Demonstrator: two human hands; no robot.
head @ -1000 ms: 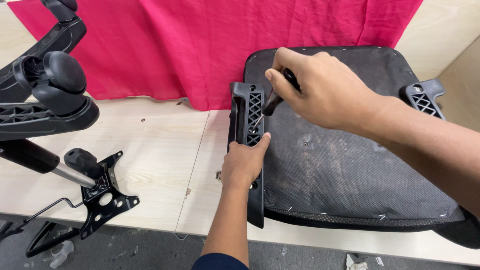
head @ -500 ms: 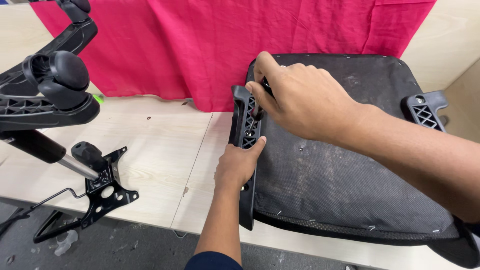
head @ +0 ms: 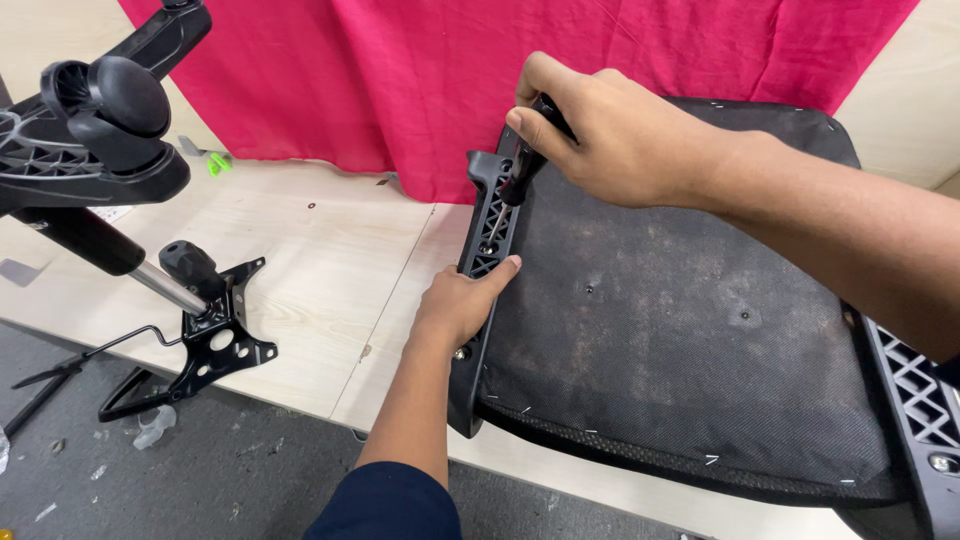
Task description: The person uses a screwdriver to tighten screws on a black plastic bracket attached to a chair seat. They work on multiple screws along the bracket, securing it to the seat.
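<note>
1. Since the earlier frame, the right hand (head: pixel 610 140) has lifted its knuckles and tilted the black-handled screwdriver (head: pixel 525 165) more upright, so its tip now points down into the black ribbed plastic armrest bracket (head: pixel 487 240); the left hand (head: pixel 458 305) has stayed pressed on the same bracket.
2. That right hand is curled shut around the screwdriver's handle, thumb and forefinger pinching near the shaft.
3. Meanwhile the left hand lies half open, fingers stretched along the bracket's outer edge and palm bearing down, steadying rather than gripping it.
4. Along the left edge of the upturned black fabric-covered chair seat (head: pixel 690 330) the bracket runs lengthwise, touching it; the seat rests on the pale wooden tabletop (head: pixel 300 270).
5. A second black latticed bracket (head: pixel 915 385) sits at the seat's right edge.
6. Behind them hangs a red cloth (head: pixel 400 70); to the left a black chair base with a caster wheel (head: pixel 115 100) rests beside a black metal tilt mechanism (head: pixel 215 340).
7. Risk, as I judge it: the tip could slip out of the screw head if the handle leans off axis, and it would skid toward the left fingers just beside it.
8. Should the left palm ease off, the bracket may shift and its holes lose alignment with the seat.
</note>
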